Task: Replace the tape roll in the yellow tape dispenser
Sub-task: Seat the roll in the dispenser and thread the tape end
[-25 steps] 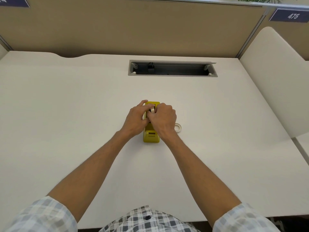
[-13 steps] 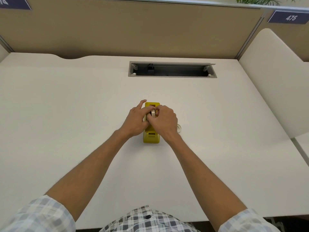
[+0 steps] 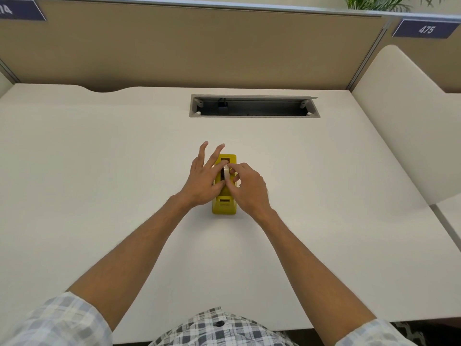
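The yellow tape dispenser (image 3: 224, 205) stands in the middle of the white desk (image 3: 99, 171), its long side pointing away from me. A whitish tape roll (image 3: 226, 173) stands on edge in its top slot. My right hand (image 3: 249, 189) pinches the roll from the right with thumb and fingertips. My left hand (image 3: 202, 179) lies against the dispenser's left side with its fingers stretched out and spread, the thumb touching near the roll's lower edge. Both hands hide most of the dispenser's middle.
A grey cable trough (image 3: 254, 106) is sunk into the desk behind the dispenser. A tan partition (image 3: 189, 46) closes the back, and a cream side panel (image 3: 399, 126) stands at the right. The desk's front edge lies near my checked shirt (image 3: 219, 328).
My left hand's fingers have uncurled and spread forward past the dispenser. My right hand has shifted slightly right, so the roll shows more. The loose roll seen beside my right hand is now hidden.
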`<state>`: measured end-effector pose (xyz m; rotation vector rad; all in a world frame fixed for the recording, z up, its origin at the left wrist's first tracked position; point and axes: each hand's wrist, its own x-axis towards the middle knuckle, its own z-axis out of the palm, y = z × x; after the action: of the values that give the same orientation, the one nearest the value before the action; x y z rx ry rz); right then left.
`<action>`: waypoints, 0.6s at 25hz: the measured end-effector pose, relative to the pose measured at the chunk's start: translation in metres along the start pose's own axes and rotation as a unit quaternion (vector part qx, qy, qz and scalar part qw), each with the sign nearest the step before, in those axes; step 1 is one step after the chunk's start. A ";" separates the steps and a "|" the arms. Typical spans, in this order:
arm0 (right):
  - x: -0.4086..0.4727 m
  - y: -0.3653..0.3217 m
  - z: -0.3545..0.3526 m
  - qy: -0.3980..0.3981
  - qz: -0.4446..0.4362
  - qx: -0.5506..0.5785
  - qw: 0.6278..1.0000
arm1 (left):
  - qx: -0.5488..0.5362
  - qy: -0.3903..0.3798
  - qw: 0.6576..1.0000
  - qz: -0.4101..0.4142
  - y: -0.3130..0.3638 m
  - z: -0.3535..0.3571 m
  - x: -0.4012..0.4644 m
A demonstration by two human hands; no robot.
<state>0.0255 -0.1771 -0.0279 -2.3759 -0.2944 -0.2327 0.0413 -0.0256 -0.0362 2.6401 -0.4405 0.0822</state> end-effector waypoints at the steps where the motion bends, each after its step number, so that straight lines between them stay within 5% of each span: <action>1: 0.001 0.000 0.000 0.000 -0.001 0.000 1.000 | -0.002 -0.010 1.000 -0.005 0.001 -0.001 0.001; 15: 0.007 0.004 -0.001 0.016 0.014 0.047 0.999 | -0.045 -0.051 0.997 -0.048 0.001 -0.004 0.005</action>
<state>0.0328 -0.1794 -0.0277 -2.2799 -0.2520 -0.2384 0.0459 -0.0262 -0.0311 2.5792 -0.3415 -0.1000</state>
